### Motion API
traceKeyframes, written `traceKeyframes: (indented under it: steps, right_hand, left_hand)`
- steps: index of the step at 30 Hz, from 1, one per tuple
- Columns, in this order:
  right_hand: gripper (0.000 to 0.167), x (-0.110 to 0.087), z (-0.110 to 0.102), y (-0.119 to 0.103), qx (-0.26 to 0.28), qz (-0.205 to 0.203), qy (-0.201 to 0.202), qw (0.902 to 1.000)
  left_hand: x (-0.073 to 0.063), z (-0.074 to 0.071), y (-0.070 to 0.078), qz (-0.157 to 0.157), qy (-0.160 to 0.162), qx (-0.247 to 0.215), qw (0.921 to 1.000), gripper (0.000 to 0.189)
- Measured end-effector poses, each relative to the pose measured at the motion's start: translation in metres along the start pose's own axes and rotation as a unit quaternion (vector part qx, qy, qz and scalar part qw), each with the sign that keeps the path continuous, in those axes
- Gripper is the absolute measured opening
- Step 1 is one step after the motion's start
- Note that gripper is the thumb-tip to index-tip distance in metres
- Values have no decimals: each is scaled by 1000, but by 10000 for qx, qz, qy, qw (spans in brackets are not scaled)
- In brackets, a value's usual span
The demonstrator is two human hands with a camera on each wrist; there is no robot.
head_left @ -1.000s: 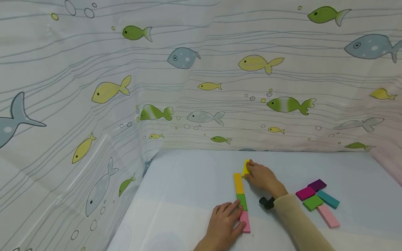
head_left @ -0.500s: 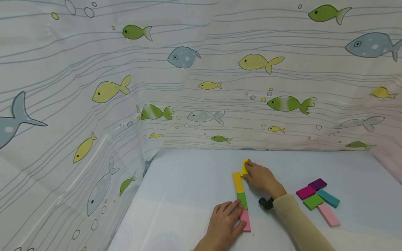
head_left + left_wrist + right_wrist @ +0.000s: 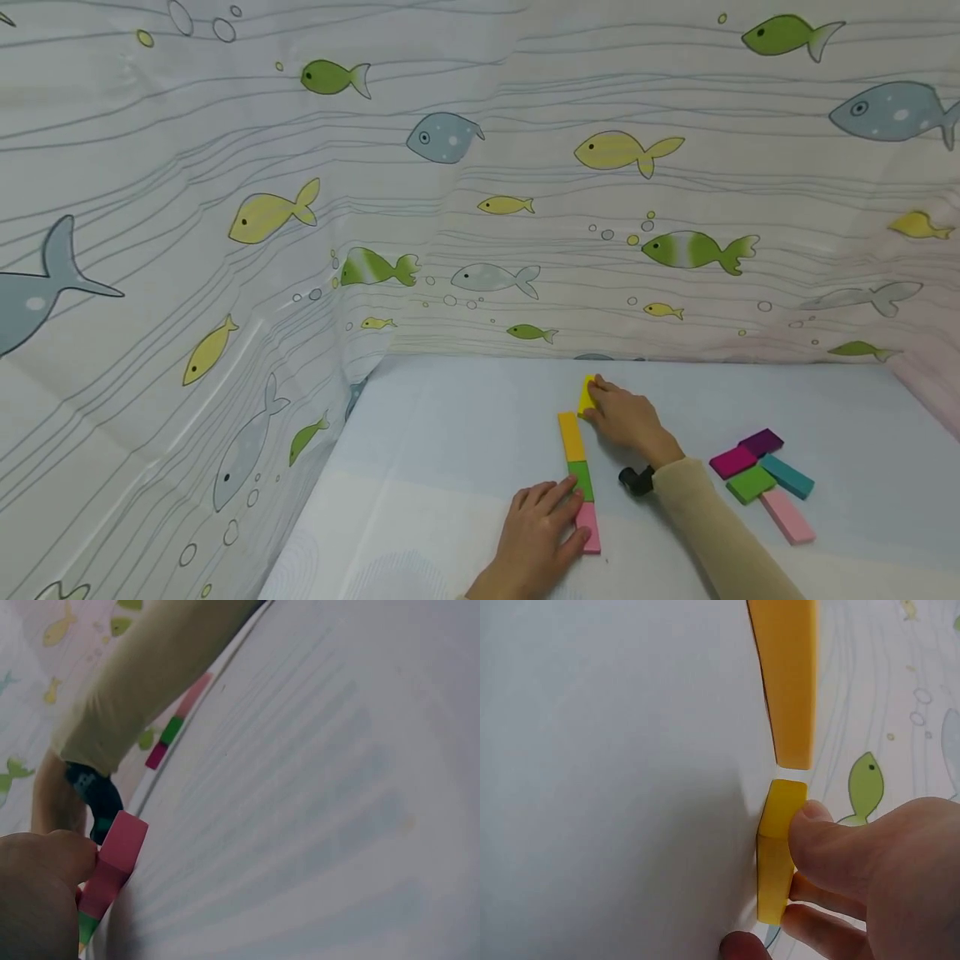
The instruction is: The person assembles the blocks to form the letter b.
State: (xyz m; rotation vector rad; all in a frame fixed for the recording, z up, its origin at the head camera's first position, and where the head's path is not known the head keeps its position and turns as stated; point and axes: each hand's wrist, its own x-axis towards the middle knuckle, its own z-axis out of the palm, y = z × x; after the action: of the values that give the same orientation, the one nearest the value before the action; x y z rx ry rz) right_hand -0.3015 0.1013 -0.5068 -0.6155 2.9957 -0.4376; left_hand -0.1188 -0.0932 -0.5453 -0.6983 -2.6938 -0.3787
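Observation:
A row of blocks runs away from me in the head view: a pink block [image 3: 590, 537] nearest, then a green block [image 3: 583, 485], then an orange block [image 3: 572, 437]. My left hand [image 3: 534, 529] rests against this row, fingertips on the green and pink blocks and thumb at the pink one. Just beyond the orange block, my right hand [image 3: 626, 419] pinches a yellow block [image 3: 585, 400], partly covered by the fingers. The right wrist view shows a small gap between the yellow block [image 3: 781, 817] and the orange block [image 3: 789, 690].
To the right lies a loose group: purple [image 3: 761, 442], magenta [image 3: 732, 462], teal [image 3: 787, 477], green [image 3: 751, 483] and pink [image 3: 787, 517] blocks. A fish-patterned sheet [image 3: 555, 233] rises behind the white table surface [image 3: 450, 417]. A black device [image 3: 637, 481] sits on the right wrist.
The yellow block in my right hand has shifted slightly left, then a little farther from me. My left hand and the row stay nearly in place; the head view has moved slightly.

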Motion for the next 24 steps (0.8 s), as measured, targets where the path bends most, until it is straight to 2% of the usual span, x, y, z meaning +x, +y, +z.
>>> traceKeyframes:
  steps: [5, 16, 24]
  right_hand:
    - [59, 7, 0, 3, 95, -52, -25, 9999]
    - [59, 41, -9, -5, 91, -378, -409, 9984]
    - [61, 43, -9, -15, 349, -250, -656, 9969]
  left_hand:
    - [1, 1, 0, -36, -185, -112, 9998, 43]
    - [-2, 1, -1, 111, 201, 99, 9997, 41]
    - [-1, 0, 0, 82, 102, 55, 9999, 40]
